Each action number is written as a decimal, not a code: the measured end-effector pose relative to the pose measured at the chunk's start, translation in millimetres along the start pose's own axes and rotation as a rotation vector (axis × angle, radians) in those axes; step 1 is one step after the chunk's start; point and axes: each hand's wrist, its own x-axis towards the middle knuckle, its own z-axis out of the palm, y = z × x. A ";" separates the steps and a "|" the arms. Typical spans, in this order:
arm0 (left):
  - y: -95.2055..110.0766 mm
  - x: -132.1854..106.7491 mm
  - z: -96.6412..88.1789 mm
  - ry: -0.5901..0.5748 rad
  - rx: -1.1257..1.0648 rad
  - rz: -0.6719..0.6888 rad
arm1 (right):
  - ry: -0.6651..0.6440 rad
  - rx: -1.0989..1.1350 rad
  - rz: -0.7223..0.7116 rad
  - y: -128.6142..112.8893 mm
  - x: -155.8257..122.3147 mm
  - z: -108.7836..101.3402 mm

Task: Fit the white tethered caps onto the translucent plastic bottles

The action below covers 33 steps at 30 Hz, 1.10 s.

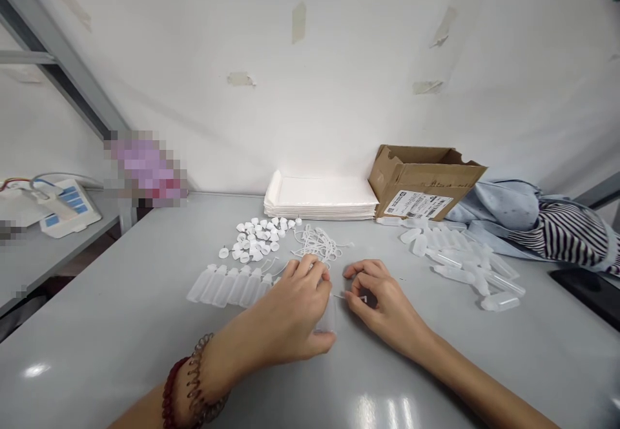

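My left hand (298, 313) is curled over the right end of a row of small translucent squeeze bottles (237, 287). Its fingers and thumb close around a clear bottle (329, 316), which is mostly hidden behind them. To its right, my right hand (385, 300) pinches a thin white cord (340, 296) between thumb and forefinger, with the cord stretching toward the bottle. Beyond the hands lies a tangled heap of white cords (317, 243). Left of that heap are several loose white caps (254, 238).
Several more translucent bottles (460, 251) lie scattered at the right. A stack of white padded envelopes (322, 196) stands against the wall beside an open cardboard box (426, 180). Blue and striped cloth (557, 229) and a dark flat object (588, 296) are at far right.
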 end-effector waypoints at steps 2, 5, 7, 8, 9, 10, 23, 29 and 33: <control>-0.5 -0.2 0.6 0.001 0.004 0.003 | -0.001 -0.008 -0.009 0.4 -0.6 0.4; -1.1 -0.3 0.5 -0.005 0.004 0.001 | 0.001 -0.020 -0.017 0.5 -1.1 0.6; -1.3 -0.3 -0.3 -0.023 0.003 -0.006 | -0.001 -0.029 -0.022 0.0 -1.2 0.4; -1.3 -0.2 -0.7 -0.033 0.004 -0.009 | -0.003 -0.034 -0.022 -0.3 -1.1 0.1; -1.3 -0.3 -1.1 -0.043 0.005 -0.013 | -0.006 -0.038 -0.021 -0.7 -0.9 -0.3; -1.1 -0.4 -1.4 -0.047 0.005 -0.016 | -0.009 -0.043 -0.018 -1.0 -0.6 -0.7; -0.9 0.5 -0.6 -0.051 -0.003 -0.041 | -0.048 0.004 -0.147 -8.0 -5.4 -2.3; -1.1 1.3 0.1 -0.064 -0.024 -0.054 | -0.088 0.012 -0.225 -9.1 -6.2 -1.8; -1.7 2.2 -0.3 -0.070 -0.054 -0.062 | -0.114 -0.006 -0.227 -11.6 -6.1 -3.1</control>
